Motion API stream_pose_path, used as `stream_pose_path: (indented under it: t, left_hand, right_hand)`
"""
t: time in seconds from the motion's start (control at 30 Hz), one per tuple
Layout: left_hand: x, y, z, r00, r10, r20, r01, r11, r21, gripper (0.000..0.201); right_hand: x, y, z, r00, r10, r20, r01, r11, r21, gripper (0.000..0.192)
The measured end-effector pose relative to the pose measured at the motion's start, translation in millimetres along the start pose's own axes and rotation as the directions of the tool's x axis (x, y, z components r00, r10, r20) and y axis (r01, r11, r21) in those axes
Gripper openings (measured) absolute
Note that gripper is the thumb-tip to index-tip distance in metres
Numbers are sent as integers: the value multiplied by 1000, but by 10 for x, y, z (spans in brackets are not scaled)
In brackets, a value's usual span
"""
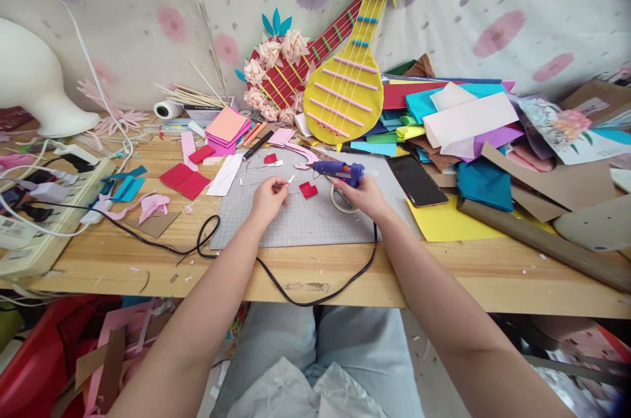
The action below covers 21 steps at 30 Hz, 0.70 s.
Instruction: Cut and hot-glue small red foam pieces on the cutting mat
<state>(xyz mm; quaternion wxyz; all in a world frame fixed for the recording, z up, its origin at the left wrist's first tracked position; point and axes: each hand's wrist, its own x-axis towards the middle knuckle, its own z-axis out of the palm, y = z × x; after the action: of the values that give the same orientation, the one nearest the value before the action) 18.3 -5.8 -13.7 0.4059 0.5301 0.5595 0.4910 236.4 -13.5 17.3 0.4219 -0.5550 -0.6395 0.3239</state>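
- Left hand (271, 200) pinches a white strip (292, 179) over a grey mat (296, 231) on the desk (211, 277).
- Right hand (362, 194) grips a blue glue gun (349, 173), nozzle (316, 166) pointing left.
- A red piece (308, 190) lies between the hands.
- Behind, a yellow lute-shaped craft (345, 96) overlaps a red one (277, 86).
- Black phone (417, 179) farther right.

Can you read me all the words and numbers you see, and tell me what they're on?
No words or numbers are clear enough to read.
White label on the power strip: has print, too small and blurred.
Pale label on the brown cardboard: too blurred.
Blue glue gun: no readable word.
Grey mat: grid lines, no readable numbers.
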Motion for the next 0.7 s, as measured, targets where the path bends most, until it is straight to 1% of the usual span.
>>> stream_pose_path:
  t: [0.07, 0.17, 0.3, 0.43, 0.7]
  left_hand:
    - [-1, 12, 1, 1000, -21, -9, 21, 1000, 4, 10]
    - [-2, 32, 7, 999, -47, -23, 47, 999, 10, 9]
    - [0, 51, 17, 997, -70, -15, 70, 998, 8, 8]
    - [6, 55, 20, 995, -97, -17, 97, 995, -4, 7]
    - [11, 46, 26, 994, -106, -18, 105, 994, -18, 6]
  right_hand:
    - [-13, 2, 74, 998, -28, 52, 27, 999, 20, 37]
    - [-10, 22, 142, 997, -38, 74, 38, 999, -2, 37]
    - [-27, 6, 190, 994, -70, 88, 82, 986, -147, 43]
    - [-63, -53, 219, 990, -107, 95, 131, 944, -303, 47]
    - [-76, -87, 230, 982, -146, 121, 181, 916, -357, 46]
